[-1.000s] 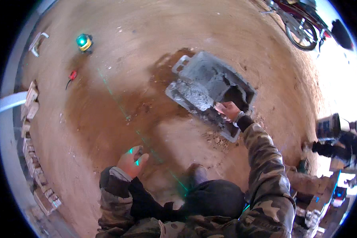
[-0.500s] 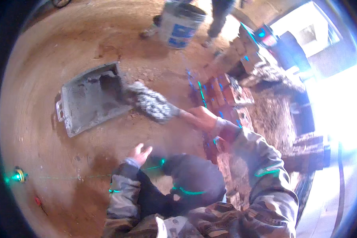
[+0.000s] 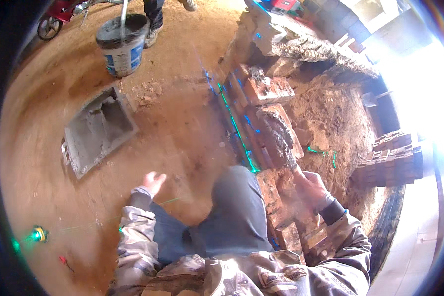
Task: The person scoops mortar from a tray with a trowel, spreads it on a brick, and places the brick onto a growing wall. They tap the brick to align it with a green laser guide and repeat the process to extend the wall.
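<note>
In my right hand [image 3: 312, 186] is the handle of a trowel [image 3: 281, 138], its blade coated with wet grey mortar. The blade is over the red bricks [image 3: 266, 91] of a low wall running along my right side; whether it touches them I cannot tell. My left hand [image 3: 154, 182] hovers beside my left knee, fingers apart, holding nothing. Out to the left on the ground lies a shallow tub [image 3: 107, 152] with grey mortar [image 3: 89, 135] in it. A green laser line [image 3: 236, 126] runs along the wall's near face.
Beyond the tub stands a bucket [image 3: 123, 59] with a pole in it, beside another person's leg [image 3: 154, 17]. A laser level [image 3: 39, 234] glows at the lower left. Stacked bricks [image 3: 387, 163] stand at the right, and rough masonry [image 3: 306, 47] rises at the far right.
My right hand has carried the mortar-laden trowel from beside the tub rightward to the brick wall. My left hand has shifted slightly left, still open. The view has turned to the right.
</note>
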`<move>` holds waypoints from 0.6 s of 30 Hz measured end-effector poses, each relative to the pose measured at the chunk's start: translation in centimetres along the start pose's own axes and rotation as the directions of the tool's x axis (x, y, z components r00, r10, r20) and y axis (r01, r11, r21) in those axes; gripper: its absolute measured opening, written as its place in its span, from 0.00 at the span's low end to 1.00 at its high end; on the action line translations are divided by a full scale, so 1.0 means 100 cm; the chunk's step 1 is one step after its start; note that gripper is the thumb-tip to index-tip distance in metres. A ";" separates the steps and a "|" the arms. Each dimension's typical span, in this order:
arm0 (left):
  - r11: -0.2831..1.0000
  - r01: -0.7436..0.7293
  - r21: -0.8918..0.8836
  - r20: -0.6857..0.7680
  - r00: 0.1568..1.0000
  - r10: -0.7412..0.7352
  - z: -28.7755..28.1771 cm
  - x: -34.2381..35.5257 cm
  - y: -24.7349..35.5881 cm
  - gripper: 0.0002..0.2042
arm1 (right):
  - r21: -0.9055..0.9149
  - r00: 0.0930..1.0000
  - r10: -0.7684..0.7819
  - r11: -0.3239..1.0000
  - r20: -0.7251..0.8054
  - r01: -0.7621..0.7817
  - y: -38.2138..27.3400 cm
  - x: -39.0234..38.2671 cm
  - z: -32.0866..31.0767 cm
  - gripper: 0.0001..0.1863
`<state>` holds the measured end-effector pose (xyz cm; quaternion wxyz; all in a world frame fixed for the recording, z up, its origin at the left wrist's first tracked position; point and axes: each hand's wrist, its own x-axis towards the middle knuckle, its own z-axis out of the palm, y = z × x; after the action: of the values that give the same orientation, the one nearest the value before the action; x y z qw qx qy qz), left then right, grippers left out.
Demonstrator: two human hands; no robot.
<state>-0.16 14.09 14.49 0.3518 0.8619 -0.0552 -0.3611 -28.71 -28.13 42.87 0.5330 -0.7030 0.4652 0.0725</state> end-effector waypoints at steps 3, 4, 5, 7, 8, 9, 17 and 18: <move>0.997 -0.007 0.082 -0.117 0.993 0.017 -0.011 -0.023 0.004 0.35 | 0.174 0.999 0.011 0.985 0.051 -0.019 0.004 0.009 -0.034 0.21; 0.994 -0.006 0.107 -0.150 0.988 0.022 -0.018 -0.032 -0.005 0.34 | 0.102 0.999 0.003 0.995 0.044 -0.008 -0.002 0.022 -0.042 0.20; 0.996 0.010 0.083 -0.188 0.982 0.006 -0.016 -0.042 0.000 0.33 | 0.027 1.000 0.008 1.000 0.021 -0.008 -0.003 0.033 -0.053 0.19; 0.998 0.057 0.035 -0.269 0.962 -0.046 -0.015 -0.069 0.005 0.31 | -0.050 0.983 -0.167 0.984 0.080 0.172 -0.009 0.063 -0.069 0.18; 0.999 -0.003 -0.045 -0.336 0.942 -0.012 -0.006 -0.081 0.010 0.30 | -0.063 0.974 -0.213 0.974 0.080 0.218 -0.014 0.080 -0.078 0.17; 0.999 0.005 -0.041 -0.338 0.941 -0.019 -0.001 -0.088 0.010 0.30 | -0.074 0.964 -0.255 0.963 0.077 0.261 -0.018 0.097 -0.086 0.17; 0.982 0.117 -0.149 -0.467 0.867 -0.174 0.019 -0.166 0.012 0.30 | -0.187 0.795 -0.605 0.787 -0.044 0.589 -0.075 0.210 -0.062 0.13; 0.983 0.112 -0.147 -0.493 0.853 -0.171 0.021 -0.179 0.014 0.30 | -0.307 0.749 -0.660 0.725 -0.058 0.616 -0.070 0.207 -0.067 0.15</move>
<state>-14.45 18.14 24.83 0.3742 0.9067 0.1227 -0.1510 -14.74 -45.61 38.05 0.3850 -0.8890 0.2217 -0.1111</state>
